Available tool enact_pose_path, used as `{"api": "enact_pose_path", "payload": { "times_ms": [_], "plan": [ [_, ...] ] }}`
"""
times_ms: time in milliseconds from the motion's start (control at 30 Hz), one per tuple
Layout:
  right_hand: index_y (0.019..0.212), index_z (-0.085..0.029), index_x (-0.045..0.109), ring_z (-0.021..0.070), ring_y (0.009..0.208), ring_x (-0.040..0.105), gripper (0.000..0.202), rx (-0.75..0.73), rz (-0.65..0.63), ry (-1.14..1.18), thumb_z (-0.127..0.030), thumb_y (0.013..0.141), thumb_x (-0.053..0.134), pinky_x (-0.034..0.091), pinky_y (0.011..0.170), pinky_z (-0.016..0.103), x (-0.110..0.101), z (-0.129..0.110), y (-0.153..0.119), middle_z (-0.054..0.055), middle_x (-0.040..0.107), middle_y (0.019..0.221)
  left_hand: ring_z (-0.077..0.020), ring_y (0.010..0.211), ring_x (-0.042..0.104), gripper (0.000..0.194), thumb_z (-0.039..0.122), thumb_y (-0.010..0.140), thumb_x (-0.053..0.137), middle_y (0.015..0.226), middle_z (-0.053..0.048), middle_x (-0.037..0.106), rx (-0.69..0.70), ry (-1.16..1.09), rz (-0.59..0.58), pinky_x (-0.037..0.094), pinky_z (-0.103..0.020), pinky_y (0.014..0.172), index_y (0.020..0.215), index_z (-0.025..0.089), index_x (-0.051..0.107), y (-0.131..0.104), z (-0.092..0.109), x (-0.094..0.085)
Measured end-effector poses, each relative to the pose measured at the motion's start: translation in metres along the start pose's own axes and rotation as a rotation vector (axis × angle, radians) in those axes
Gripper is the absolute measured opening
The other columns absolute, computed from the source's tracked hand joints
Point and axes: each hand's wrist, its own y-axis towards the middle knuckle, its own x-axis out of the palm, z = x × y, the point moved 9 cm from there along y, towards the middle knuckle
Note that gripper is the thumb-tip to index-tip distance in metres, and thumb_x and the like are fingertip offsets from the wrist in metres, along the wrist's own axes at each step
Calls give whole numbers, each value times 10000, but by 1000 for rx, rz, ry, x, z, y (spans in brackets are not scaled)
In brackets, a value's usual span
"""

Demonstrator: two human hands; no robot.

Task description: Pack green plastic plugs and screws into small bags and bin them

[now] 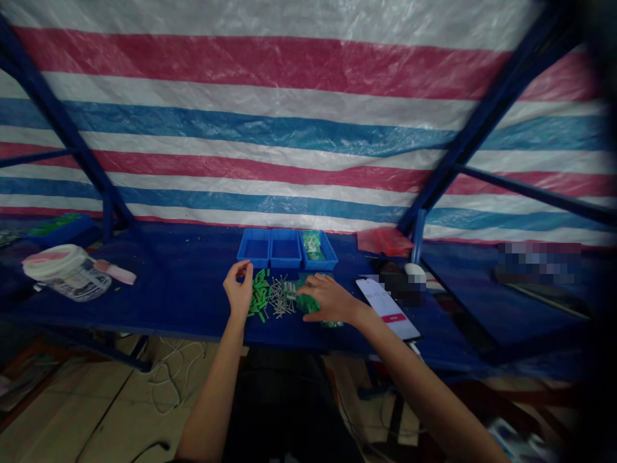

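Note:
My left hand (238, 287) is beside the pile of green plastic wall plugs (260, 294), its fingertips pinched together. Whatever they hold, if anything, is too small to make out. To the right of the plugs lies a heap of metal screws (280, 297). My right hand (330, 299) is over some small clear bags with green contents (308, 302), thumb and fingers curved around one of them. Behind the piles stand three joined blue bins (285, 263). The right one holds filled packets (313, 244); nothing shows in the other two.
A phone (388, 308) lies right of my right hand, near a white mouse (415, 273) and red plastic sheeting (384, 241). A white bucket (72, 273) stands at left on the blue table (178, 283). Blue frame posts rise on both sides before a striped tarp (270, 148).

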Motion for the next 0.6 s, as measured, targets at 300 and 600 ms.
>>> {"api": "enact_pose_path", "payload": {
  "times_ms": [300, 600],
  "plan": [
    [1013, -218, 597, 233, 959, 478, 281, -7, 5, -107, -373, 778, 600, 324, 841, 357, 5, -15, 1, 80, 544, 999, -136, 691, 551, 231, 353, 788, 557, 759, -36, 627, 24, 22, -12, 430, -245, 668, 847, 153, 655, -1, 3, 0],
    [909, -192, 619, 199, 875, 515, 167, -27, 23, -156, -204, 794, 500, 319, 800, 330, 1, -32, 3, 64, 605, 867, -134, 675, 546, 234, 357, 783, 564, 756, -37, 628, 31, 12, -23, 431, -247, 652, 841, 149, 655, -1, 2, 2]
  ]
}}
